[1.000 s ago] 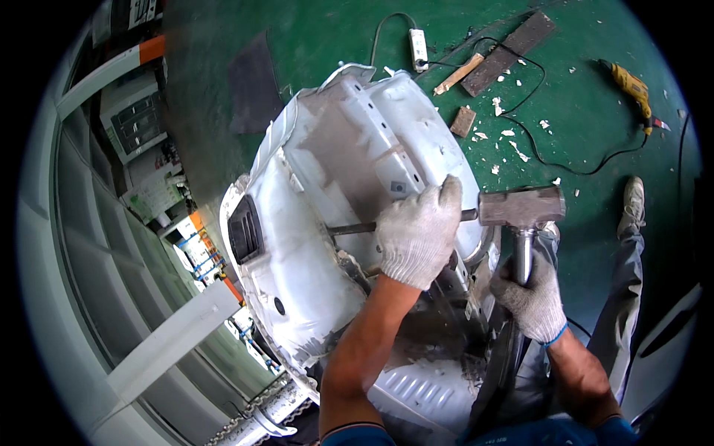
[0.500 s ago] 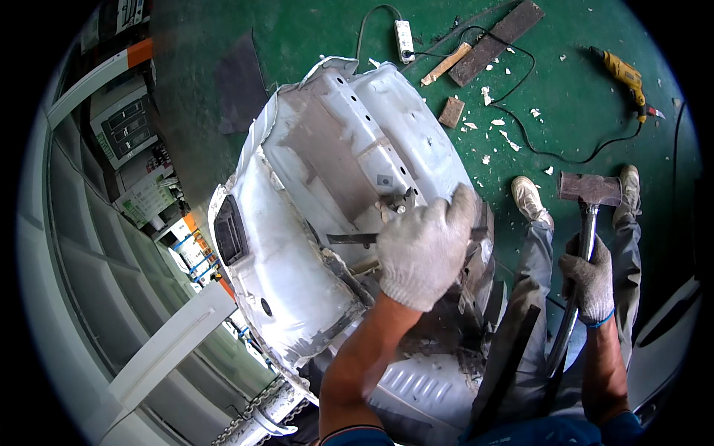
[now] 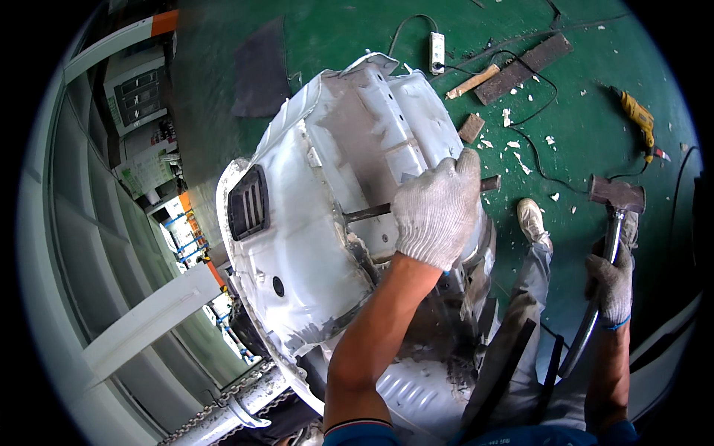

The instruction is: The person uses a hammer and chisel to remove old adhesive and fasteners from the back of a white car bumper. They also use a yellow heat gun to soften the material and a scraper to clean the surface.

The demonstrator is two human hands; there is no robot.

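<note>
My left hand (image 3: 437, 212), in a pale knitted glove, is closed in a fist around a dark metal bar (image 3: 369, 212). The bar lies across the white-and-grey car-body section (image 3: 312, 253): one end is at the torn seam near its middle, and the other pokes out past my fist toward the section's right edge. My right hand (image 3: 613, 286), gloved too, is wrapped around the handle of a sledgehammer (image 3: 613, 236), its blocky head up and well apart from the bar.

The section's metal is patchy, white paint giving way to brownish and bare grey stretches, with ragged edges at its lower side. A black vent grille (image 3: 249, 202) sits by its left edge, a round black plug (image 3: 278, 286) below that.

Under it all is a green floor (image 3: 335, 37). Beyond the section's upper right corner I see a power strip (image 3: 436, 52), a wooden stick (image 3: 474, 82) against a dark board (image 3: 523, 68), a brown block (image 3: 471, 128) and scattered white flakes (image 3: 523, 167). A yellow drill (image 3: 636, 119) lies toward the floor's right edge; a dark mat (image 3: 260, 70) lies above the section's upper left. Along the floor's left edge runs a pale ribbed structure (image 3: 82, 215), with a chain (image 3: 216, 409) low down near the section's bottom left corner.
</note>
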